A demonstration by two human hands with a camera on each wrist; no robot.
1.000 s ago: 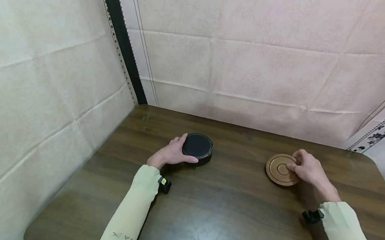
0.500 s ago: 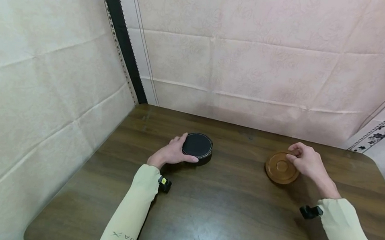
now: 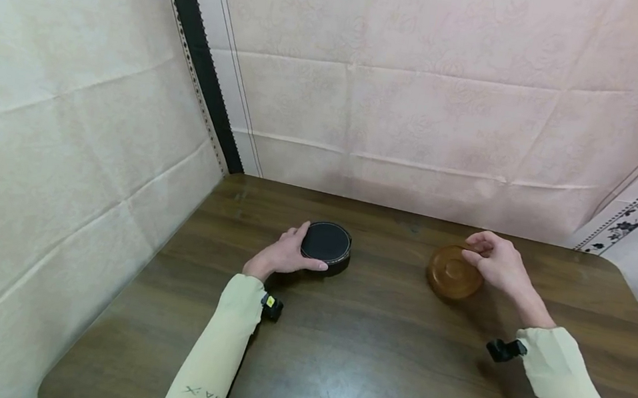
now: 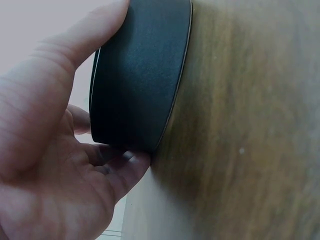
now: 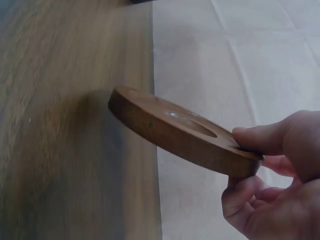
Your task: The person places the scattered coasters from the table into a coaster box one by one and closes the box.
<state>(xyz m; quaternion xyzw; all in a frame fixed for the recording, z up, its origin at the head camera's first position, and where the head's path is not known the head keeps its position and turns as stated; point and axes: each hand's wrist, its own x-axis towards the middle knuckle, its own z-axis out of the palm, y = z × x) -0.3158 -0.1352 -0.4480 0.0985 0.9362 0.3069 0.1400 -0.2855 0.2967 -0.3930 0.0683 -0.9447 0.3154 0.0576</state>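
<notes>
My left hand (image 3: 285, 253) grips a round black holder (image 3: 327, 242) from its left side, thumb at the near side and fingers around the far side. In the left wrist view the holder's smooth, leather-like side wall (image 4: 140, 75) shows, its lower edge at the tabletop. To the right, my right hand (image 3: 499, 262) pinches a round brown wooden coaster (image 3: 451, 275) by its edge, thumb on top and fingers beneath. The right wrist view shows the coaster (image 5: 175, 137) tilted above the table, with a recessed ring in its face.
Both things are over a dark wood-grain table (image 3: 361, 339). Behind it hangs a pale patterned cloth (image 3: 428, 106), and another pale cloth (image 3: 62, 125) covers the left side. Each wrist wears a small black camera (image 3: 272, 307).
My right hand has raised the coaster off the table, tilted it and moved it a little to the left. The left hand and the black holder have stayed put.
</notes>
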